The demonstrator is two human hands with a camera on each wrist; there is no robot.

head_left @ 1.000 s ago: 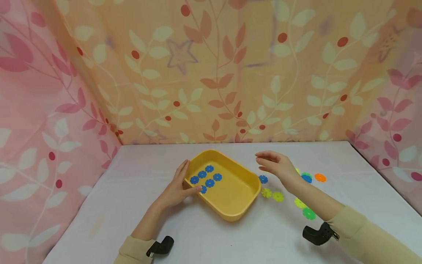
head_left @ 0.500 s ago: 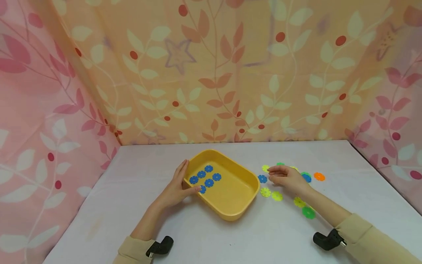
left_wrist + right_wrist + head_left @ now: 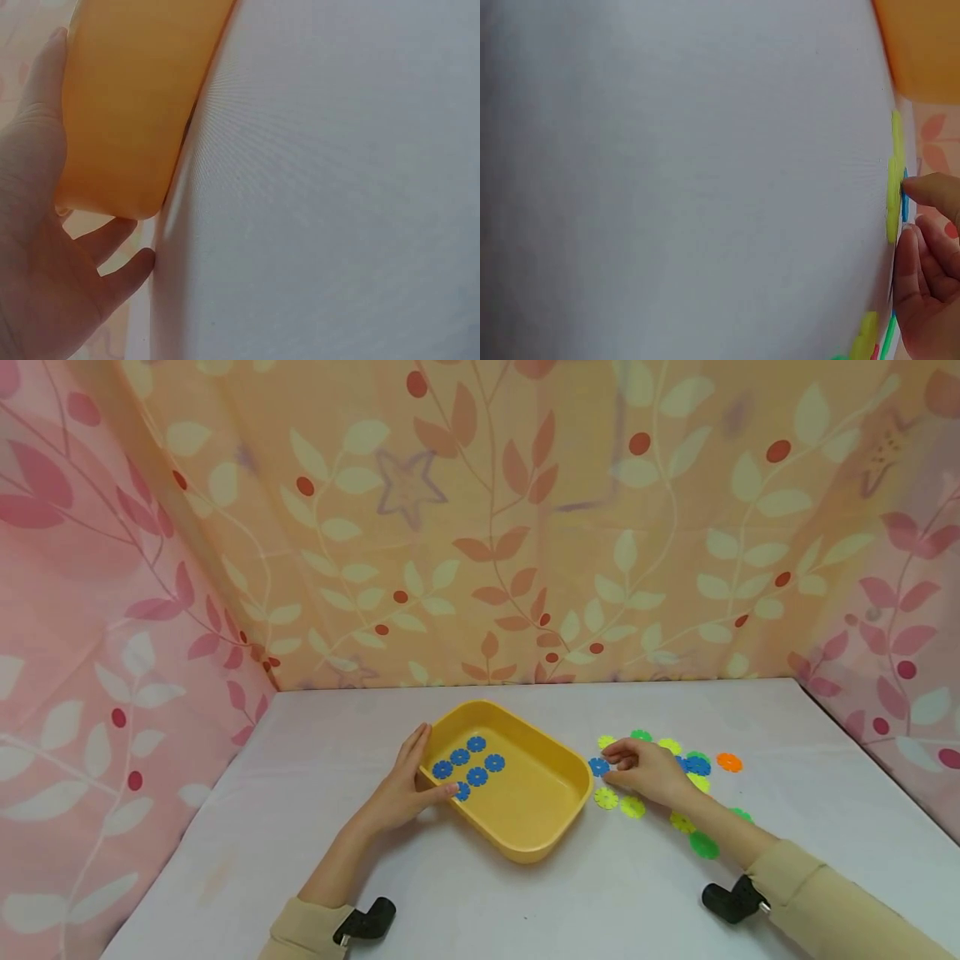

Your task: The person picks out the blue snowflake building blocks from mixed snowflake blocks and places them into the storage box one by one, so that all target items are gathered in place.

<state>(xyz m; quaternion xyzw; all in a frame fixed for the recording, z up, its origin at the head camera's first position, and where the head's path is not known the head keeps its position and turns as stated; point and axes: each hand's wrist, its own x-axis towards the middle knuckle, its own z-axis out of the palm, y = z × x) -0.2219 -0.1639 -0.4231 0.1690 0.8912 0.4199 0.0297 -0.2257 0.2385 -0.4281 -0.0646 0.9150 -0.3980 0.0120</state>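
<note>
My left hand (image 3: 401, 789) holds the left corner of a yellow plastic tray (image 3: 553, 752), its thumb over the front rim and its fingers along the outer left side. Several blue notched discs (image 3: 477, 776) lie flat inside, toward that corner. One is partly covered by the thumb. Just right of the tray, my right hand (image 3: 654, 774) is low over the table, thumb and index finger apart beside a single blue notched disc (image 3: 598, 767). In the right wrist view, the thumb is right at the edge of a thin blue disc (image 3: 905, 195).
Yellow discs (image 3: 632, 807), green discs (image 3: 703, 845), more blue discs (image 3: 698, 766) and an orange disc (image 3: 729, 762) are scattered around the right hand and forearm. The white table (image 3: 420, 902) meets a flowered cloth wall (image 3: 487, 568) at the back.
My right hand has come down to the table beside the single blue disc, after first moving right from above it. The left hand and the tray have stayed in place.
</note>
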